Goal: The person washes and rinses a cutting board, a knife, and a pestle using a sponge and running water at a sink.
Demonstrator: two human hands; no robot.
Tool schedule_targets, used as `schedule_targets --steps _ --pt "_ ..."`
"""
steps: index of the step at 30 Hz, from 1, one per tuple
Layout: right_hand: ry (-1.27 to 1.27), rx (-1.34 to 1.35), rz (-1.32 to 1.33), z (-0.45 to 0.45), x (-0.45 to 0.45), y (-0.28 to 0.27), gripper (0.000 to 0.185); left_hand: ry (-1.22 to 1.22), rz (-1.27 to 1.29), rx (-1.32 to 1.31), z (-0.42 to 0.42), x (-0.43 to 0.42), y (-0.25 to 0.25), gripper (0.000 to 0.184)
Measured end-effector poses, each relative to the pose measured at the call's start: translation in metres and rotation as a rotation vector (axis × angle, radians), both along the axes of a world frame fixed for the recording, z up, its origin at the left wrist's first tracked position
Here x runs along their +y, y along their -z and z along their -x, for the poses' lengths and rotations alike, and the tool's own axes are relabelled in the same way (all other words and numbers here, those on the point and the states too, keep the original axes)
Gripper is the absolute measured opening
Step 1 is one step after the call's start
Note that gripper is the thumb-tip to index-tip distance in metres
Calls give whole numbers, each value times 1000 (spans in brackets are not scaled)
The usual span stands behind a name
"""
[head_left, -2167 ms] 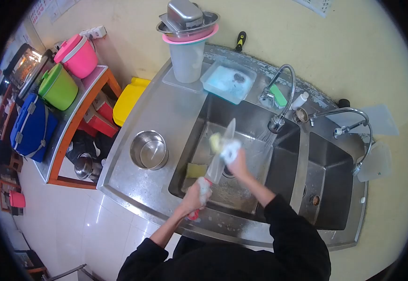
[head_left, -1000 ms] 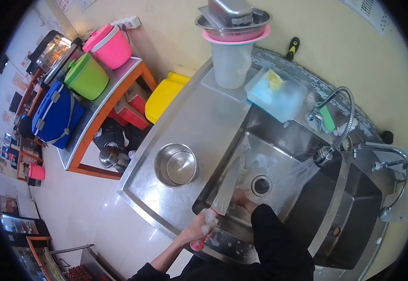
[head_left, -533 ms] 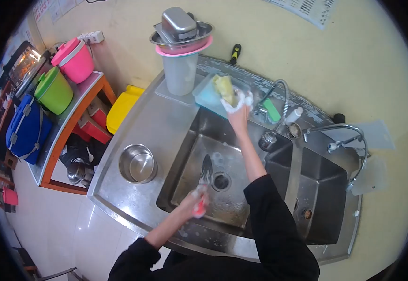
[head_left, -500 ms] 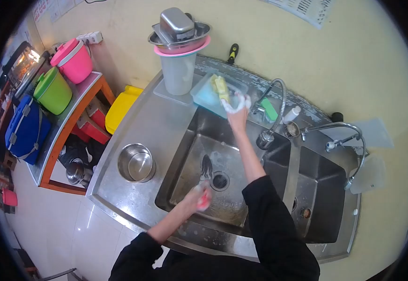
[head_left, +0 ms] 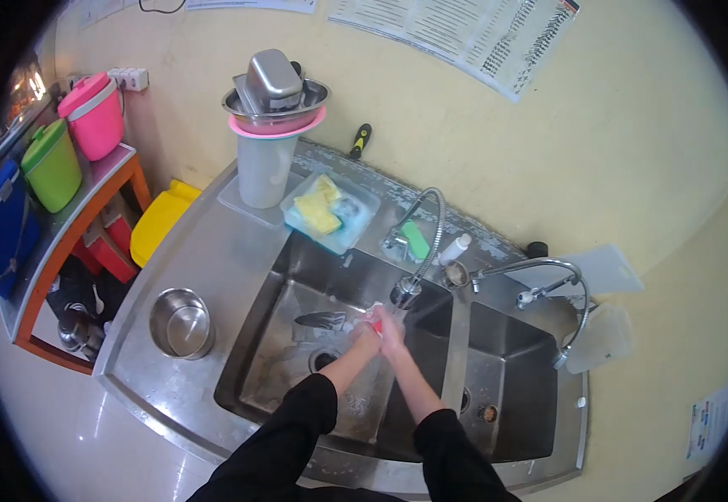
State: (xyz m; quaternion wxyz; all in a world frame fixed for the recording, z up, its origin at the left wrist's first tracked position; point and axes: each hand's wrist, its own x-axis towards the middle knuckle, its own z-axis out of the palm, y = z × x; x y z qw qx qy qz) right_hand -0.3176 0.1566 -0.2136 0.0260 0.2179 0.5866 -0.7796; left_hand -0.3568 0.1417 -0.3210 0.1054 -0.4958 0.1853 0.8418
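Over the large sink basin (head_left: 251, 381), my left hand (head_left: 365, 338) is closed round the red handle of a kitchen utensil (head_left: 320, 320). Its dark, slotted-looking head points left above the basin floor; the exact kind is unclear. My right hand (head_left: 392, 330) meets the left one and closes over the red part, its fingers partly hidden. Just above both hands hangs the spray head of the spring-hose tap (head_left: 406, 291). Yellow sponges (head_left: 318, 214) sit in a soapy plastic tub (head_left: 355, 240) behind the basin.
A metal pot (head_left: 181, 324) stands on the left counter. Stacked metal bowls (head_left: 276, 105) top a tall white container (head_left: 264, 171). Behind the taps are a green sponge (head_left: 415, 240) and a white bottle (head_left: 454, 249). A second tap (head_left: 539, 266) arches over the smaller basin (head_left: 518, 368).
My right hand, foamy, has come from the sponge tub down to the utensil beside my left hand. The utensil's head has swung to point left. The camera view has shifted.
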Motion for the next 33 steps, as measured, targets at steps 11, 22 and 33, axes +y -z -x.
schedule_targets --steps 11,22,33 --pt "-22 -68 -200 16 43 23 15 -144 -92 -13 -7 5 -38 34" --pt "-324 74 -118 -2 20 -33 20 -212 -383 237 -2 12 -46 31" --pt "-633 -15 -368 14 40 -20 48 -24 -544 460 -6 5 -44 29"
